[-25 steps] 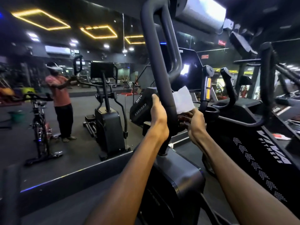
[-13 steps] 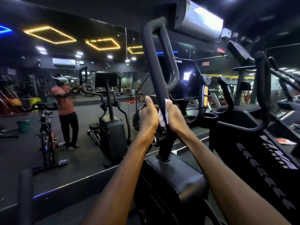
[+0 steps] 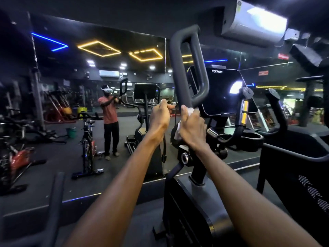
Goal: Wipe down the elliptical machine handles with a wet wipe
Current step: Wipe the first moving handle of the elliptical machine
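Our right hand [image 3: 193, 130] squeezes the wet wipe [image 3: 190, 110] around the elliptical handle [image 3: 179, 72]; at nine o'clock, our left hand [image 3: 159, 117] is curled, holding nothing.

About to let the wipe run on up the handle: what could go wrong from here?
1. The wet wipe is bunched under the right hand, so it may clean only a narrow strip of the handle.
2. The left hand looks pinched near the bar rather than wrapped round it; the swing arm might shift under pressure.
3. The console screen sits close behind and could catch drips.
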A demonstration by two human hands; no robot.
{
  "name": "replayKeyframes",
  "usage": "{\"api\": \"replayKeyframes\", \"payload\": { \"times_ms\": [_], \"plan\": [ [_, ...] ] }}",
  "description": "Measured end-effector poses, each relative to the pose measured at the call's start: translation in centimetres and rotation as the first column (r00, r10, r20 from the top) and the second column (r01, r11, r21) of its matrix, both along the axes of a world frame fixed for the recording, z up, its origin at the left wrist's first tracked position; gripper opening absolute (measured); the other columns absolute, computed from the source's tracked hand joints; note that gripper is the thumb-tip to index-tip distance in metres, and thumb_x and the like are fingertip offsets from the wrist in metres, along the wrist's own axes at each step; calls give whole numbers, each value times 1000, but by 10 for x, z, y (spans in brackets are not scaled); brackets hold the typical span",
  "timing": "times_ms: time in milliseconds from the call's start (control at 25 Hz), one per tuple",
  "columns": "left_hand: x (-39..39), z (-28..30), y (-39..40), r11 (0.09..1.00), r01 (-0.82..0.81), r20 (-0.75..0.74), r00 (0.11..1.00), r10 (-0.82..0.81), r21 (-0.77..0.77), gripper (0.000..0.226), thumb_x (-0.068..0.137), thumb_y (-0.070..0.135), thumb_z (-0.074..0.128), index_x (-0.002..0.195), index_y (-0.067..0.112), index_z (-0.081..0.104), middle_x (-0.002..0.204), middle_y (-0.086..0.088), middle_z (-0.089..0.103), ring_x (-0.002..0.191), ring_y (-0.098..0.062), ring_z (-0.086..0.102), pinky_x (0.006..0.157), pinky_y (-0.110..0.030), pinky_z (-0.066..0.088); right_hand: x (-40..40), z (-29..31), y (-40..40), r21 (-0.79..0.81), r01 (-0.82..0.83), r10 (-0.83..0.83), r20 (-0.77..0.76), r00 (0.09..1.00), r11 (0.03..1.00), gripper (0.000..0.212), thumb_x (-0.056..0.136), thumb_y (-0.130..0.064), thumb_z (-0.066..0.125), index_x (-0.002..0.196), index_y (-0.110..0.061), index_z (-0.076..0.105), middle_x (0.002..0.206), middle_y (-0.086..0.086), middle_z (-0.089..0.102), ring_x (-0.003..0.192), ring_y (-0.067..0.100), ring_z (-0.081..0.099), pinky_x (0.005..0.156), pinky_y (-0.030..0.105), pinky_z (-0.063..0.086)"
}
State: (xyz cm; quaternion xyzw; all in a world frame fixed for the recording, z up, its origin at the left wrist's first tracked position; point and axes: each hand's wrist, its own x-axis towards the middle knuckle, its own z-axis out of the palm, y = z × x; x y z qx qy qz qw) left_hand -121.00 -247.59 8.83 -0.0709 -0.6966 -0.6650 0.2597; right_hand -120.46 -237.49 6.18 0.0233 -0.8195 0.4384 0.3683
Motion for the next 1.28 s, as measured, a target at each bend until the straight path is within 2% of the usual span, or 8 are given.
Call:
{"api": "replayKeyframes", "payload": {
  "times_ms": [240, 440, 560, 680, 760, 960, 1160, 1280],
  "plan": [
    [-1, 1, 10, 999, -32, 49, 998, 35, -43, 44, 102, 40, 30, 92, 18, 67, 93, -7, 68, 79, -18, 58, 75, -39, 50, 18, -21, 12, -36, -126, 126, 23, 992, 991, 44, 106, -48, 23, 95, -16, 51, 69, -7, 54, 59, 9, 47, 56, 30, 32],
    [-5, 1, 11, 1000, -26, 72, 997, 27, -11, 41, 100, 40, 32, 88, 20, 66, 86, -5, 64, 71, -18, 53, 67, -34, 42, -8, 18, 45, -461, 53, -119, -115, 986, 886, 49, 105, -28, 29, 100, 1, 67, 106, 24, 67, 98, 34, 61, 76, 27, 38],
    [-4, 3, 10, 1000, -29, 66, 997, 29, -3, 44, 92, 46, 33, 87, 20, 68, 88, -4, 69, 75, -21, 58, 71, -37, 45, -8, 20, 27, -15, -89, 71, -478, 876, 996, 40, 104, -23, 33, 119, -2, 63, 124, 23, 54, 105, 13, 49, 92, 6, 35],
    [-9, 2, 13, 999, -11, 79, 997, 7, 51, 51, 86, 49, 34, 91, 14, 71, 86, -7, 72, 66, -21, 59, 68, -36, 47, -15, -24, 16, 540, 55, 182, -376, 908, 840, 58, 105, -28, 30, 155, -1, 17, 163, 21, 7, 152, 29, 8, 124, 40, 14],
    [-12, 0, 14, 998, -7, 76, 997, 2, 65, 49, 91, 46, 34, 92, 13, 70, 85, -8, 71, 65, -20, 58, 66, -36, 46, -18, -43, 26, 621, 142, 124, -365, 923, 771, 63, 105, -27, 30, 157, -3, 3, 165, 18, -9, 153, 29, -8, 124, 47, 11],
    [-20, 6, 24, 999, -33, 30, 999, 33, 26, 41, 95, 35, 36, 67, 22, 61, 81, -9, 68, 76, -24, 59, 69, -36, 47, -40, 28, 24, 637, 175, 70, -340, 938, 751, 66, 103, -38, 23, 156, -4, 4, 165, 19, 3, 153, 31, 4, 121, 50, 17],
    [-26, 17, 22, 995, 42, 42, 998, -46, 85, 44, 105, 34, 29, 92, 13, 66, 83, -6, 68, 69, -18, 62, 65, -31, 52, -27, -13, 31, 673, 179, 80, -335, 939, 718, 74, 95, -21, 37, 156, -2, -1, 165, 19, -3, 153, 30, -1, 124, 48, 12],
    [-32, 31, 19, 996, 39, 16, 999, -40, 84, 42, 105, 31, 29, 89, 13, 64, 74, -3, 65, 61, -13, 57, 56, -25, 46, -40, 24, 21, 686, 171, 95, -332, 939, 707, 75, 93, -27, 35, 155, 1, 3, 163, 24, 0, 152, 35, 3, 122, 51, 16]
  ]
}}
